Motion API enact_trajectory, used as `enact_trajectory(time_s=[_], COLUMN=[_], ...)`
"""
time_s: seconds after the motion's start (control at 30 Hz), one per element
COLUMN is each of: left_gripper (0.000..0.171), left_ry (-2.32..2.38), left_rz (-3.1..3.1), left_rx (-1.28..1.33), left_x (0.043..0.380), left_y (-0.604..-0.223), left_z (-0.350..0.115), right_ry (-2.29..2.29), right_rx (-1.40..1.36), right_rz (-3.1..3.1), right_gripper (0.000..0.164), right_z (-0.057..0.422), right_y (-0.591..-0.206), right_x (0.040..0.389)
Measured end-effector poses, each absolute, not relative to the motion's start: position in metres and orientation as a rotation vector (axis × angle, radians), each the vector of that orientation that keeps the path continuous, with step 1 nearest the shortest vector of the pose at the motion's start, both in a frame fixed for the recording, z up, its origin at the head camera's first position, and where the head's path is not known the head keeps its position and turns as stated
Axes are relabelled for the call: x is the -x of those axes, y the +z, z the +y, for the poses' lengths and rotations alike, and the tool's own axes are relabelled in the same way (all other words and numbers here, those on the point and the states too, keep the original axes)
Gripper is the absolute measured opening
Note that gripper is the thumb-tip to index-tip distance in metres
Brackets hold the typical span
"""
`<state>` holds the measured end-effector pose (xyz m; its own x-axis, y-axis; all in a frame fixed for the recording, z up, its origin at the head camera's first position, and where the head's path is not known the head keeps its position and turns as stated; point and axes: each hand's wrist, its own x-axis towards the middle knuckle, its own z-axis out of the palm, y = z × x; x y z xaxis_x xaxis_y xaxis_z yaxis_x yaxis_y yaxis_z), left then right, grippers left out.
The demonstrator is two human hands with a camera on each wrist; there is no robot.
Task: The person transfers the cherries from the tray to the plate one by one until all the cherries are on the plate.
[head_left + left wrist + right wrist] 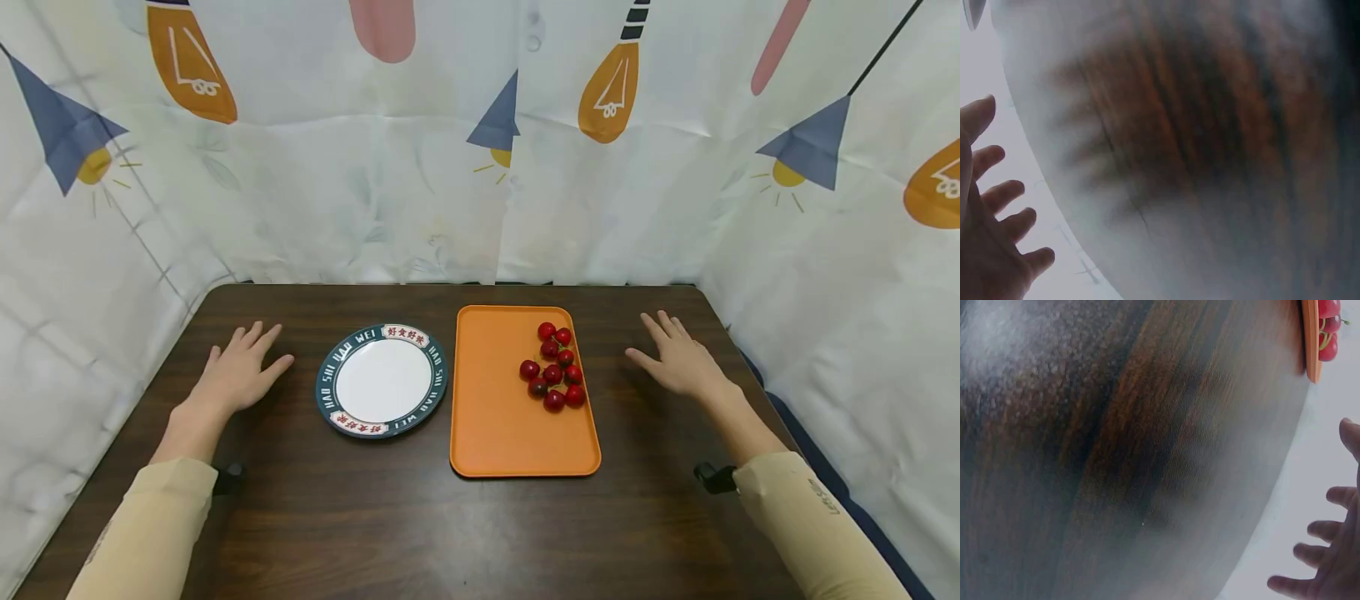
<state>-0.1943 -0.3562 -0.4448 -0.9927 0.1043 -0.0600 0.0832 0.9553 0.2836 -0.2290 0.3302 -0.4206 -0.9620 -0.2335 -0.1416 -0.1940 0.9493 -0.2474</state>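
Observation:
On the left of the table my left hand [236, 372] is held palm down, fingers spread and holding nothing. Nearest to it is a round white plate [382, 381] with a dark blue-green rim bearing lettering. To the right of the plate lies an orange rectangular tray [491, 400]. A cluster of red cherries [552, 374] sits on the tray's right half, some with green stems. Beyond the tray's right edge, my right hand [681, 360] is also spread and holds nothing. In the wrist views, the fingers of the left hand [997, 206] and right hand [1329, 544] are extended above the tabletop.
The dark brown wooden table [465, 533] has rounded far corners. A white curtain [315, 192] printed with lamps and bulbs hangs behind it and along both sides. Black straps [715, 477] show at the wrists by the sleeves.

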Motion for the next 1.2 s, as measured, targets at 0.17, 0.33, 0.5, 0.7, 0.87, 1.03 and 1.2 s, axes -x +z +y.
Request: enact_trajectory(time_s=[0.17, 0.33, 0.5, 0.7, 0.87, 1.03, 1.2], left_gripper=[0.067, 0.058, 0.05, 0.052, 0.059, 0.064, 0.068], left_ry=[0.484, 0.623, 0.867, 1.145, 1.434, 1.642, 1.686], left_rz=[3.104, 3.128, 3.081, 2.894, 2.641, 2.445, 2.335], left_rx=[-0.16, -0.15, -0.121, -0.017, 0.023, 0.07, 0.106], left_x=[0.193, 0.192, 0.191, 0.189, 0.189, 0.19, 0.191], left_y=[-0.447, -0.445, -0.439, -0.434, -0.431, -0.429, -0.431], left_z=[-0.353, -0.346, -0.336, -0.324, -0.319, -0.317, -0.317], right_ry=[-0.416, -0.529, -0.734, -0.977, -1.053, -1.11, -1.185], right_rx=[0.339, 0.358, 0.391, 0.361, 0.356, 0.367, 0.385], right_rz=[2.967, 3.014, 3.009, 2.89, 2.808, 2.749, 2.673], right_gripper=[0.088, 0.076, 0.06, 0.052, 0.05, 0.048, 0.047], right_z=[0.329, 0.325, 0.323, 0.323, 0.316, 0.305, 0.295], right_y=[-0.422, -0.42, -0.421, -0.419, -0.416, -0.414, -0.416], right_x=[0.227, 0.225, 0.223, 0.22, 0.218, 0.214, 0.21])
